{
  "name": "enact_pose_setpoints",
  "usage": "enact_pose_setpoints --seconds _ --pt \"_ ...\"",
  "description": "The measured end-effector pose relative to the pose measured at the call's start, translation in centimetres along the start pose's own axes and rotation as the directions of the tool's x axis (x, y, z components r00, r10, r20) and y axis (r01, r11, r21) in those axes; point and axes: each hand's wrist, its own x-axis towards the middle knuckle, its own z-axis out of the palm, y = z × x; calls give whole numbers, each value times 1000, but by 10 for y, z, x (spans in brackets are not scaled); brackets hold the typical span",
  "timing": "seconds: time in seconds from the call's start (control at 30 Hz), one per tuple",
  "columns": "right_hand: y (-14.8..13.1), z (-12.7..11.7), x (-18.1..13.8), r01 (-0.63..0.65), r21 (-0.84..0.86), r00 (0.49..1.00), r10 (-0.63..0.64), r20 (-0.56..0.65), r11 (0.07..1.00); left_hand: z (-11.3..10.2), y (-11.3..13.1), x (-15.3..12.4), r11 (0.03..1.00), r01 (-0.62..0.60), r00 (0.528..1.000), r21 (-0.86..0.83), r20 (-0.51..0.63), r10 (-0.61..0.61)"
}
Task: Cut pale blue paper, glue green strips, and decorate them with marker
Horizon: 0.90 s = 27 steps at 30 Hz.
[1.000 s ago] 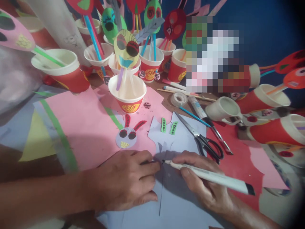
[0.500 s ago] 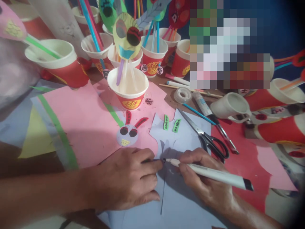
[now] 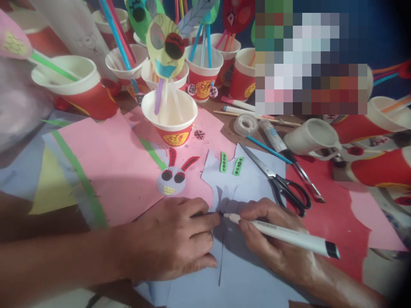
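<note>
My right hand [image 3: 272, 239] grips a white marker [image 3: 285, 237] with a black end, its tip touching a small black mark by my left fingertips. My left hand [image 3: 180, 239] lies palm down, fingers a little apart, on the bluish paper [image 3: 250, 282]. A small dark bit shows between two left fingers; I cannot make out what it is. Beyond the hands lie a round blue paper face [image 3: 173, 186] with dark eyes and two red strips, and two green dotted strips [image 3: 224, 162]. Black-handled scissors [image 3: 279, 182] rest open above my right hand.
A red and white paper cup [image 3: 170, 117] holding straws and a yellow paper face stands ahead, with several similar cups behind. To the right are a tape roll [image 3: 245, 125], a glue tube [image 3: 272, 134], a brush [image 3: 305, 177] and a white mug [image 3: 311, 137]. Pink paper [image 3: 105, 171] lies left.
The marker tip has shifted slightly and the black mark beneath it looks a little different. The view has moved slightly. My left hand stays in place on the paper.
</note>
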Motion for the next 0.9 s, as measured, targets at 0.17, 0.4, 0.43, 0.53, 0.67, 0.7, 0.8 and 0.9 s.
enact_pose_setpoints --seconds 0.17,0.4,0.43,0.53,0.67,0.7,0.8,0.9 --pt "1 -1 -2 -16 40 1000 15 22 999 2 -1 -1 1000 4 1000 11 2 -4" --pt "6 -4 -7 -136 167 990 127 65 976 1 -1 -1 1000 8 1000 -10 22 -8" --pt "7 -3 -8 -165 205 986 159 42 965 1 -1 -1 1000 8 1000 -12 23 -8" --pt "8 0 -8 -201 301 972 227 -54 932 2 0 -1 1000 14 1000 -14 -1 -14" --pt "8 1 -6 -223 321 954 274 -124 920 3 1 -2 1000 27 999 3 -31 -27" --pt "8 1 -5 -232 314 950 284 -131 921 3 1 -2 999 32 999 6 -33 -32" --pt "8 1 -3 -264 309 936 320 -147 914 3 2 -2 999 40 998 7 -56 -39" --pt "8 1 0 -298 356 914 372 -162 886 2 2 0 1000 25 996 19 -92 -23"
